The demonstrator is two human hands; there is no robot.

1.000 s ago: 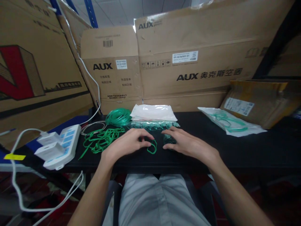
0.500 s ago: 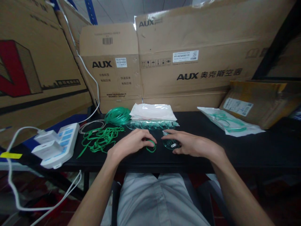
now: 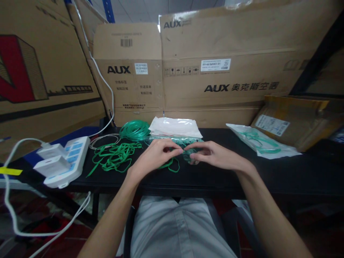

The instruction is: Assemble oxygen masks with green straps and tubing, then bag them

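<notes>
Between my hands is a clear greenish face mask (image 3: 191, 159), held just above the black table. My right hand (image 3: 219, 154) grips it from the right, thumb in front and index finger along its upper edge. Fingers closed in a pinch, my left hand (image 3: 157, 152) holds a green elastic strap (image 3: 175, 169) at the mask's left edge. The strap's loop hangs below the left fingers; whether its end passes through the mask is too small to tell. Behind my hands lies a row of similar clear masks (image 3: 174, 139), partly covered by the hands.
A heap of green straps (image 3: 114, 157) lies left, before coiled green tubing (image 3: 134, 129). White packets (image 3: 173, 126) lie behind the masks. A power strip (image 3: 70, 168) sits far left. Right are a bagged mask (image 3: 264, 142) and a carton (image 3: 292, 114). Cardboard (image 3: 215, 102) walls the back.
My hands have come together. The right hand has brought the mask up and left, and the left hand has moved the strap to its edge.
</notes>
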